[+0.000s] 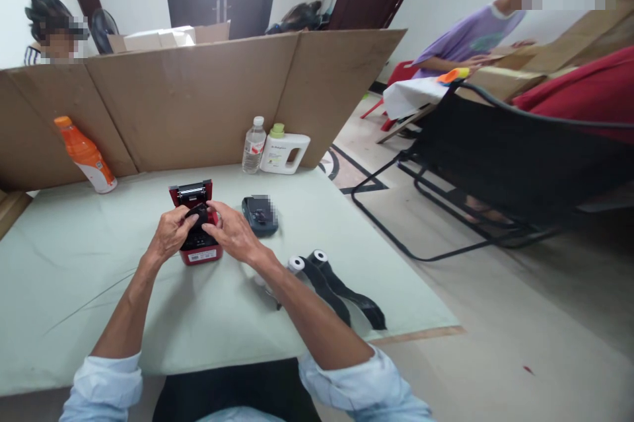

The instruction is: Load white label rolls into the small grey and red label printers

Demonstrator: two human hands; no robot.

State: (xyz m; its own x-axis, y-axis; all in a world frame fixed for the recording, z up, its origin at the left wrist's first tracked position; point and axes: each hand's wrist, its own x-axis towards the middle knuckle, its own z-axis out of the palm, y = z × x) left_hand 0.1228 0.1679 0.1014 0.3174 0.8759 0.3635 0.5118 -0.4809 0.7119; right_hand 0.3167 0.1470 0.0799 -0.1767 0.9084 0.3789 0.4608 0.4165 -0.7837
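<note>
A small red printer with its lid open stands on the pale green table. Both my hands meet over its open compartment. My left hand and my right hand pinch a black roll between their fingers, right at the compartment's mouth. A dark blue-grey device lies just right of my right hand. Two black-wrapped rolls with white cores lie on the table beside my right forearm, their black strips trailing toward the table's near edge.
A cardboard screen walls the table's far side. An orange bottle leans at the back left; a water bottle and a white jug stand at the back. A black folding chair sits right. Other people sit beyond.
</note>
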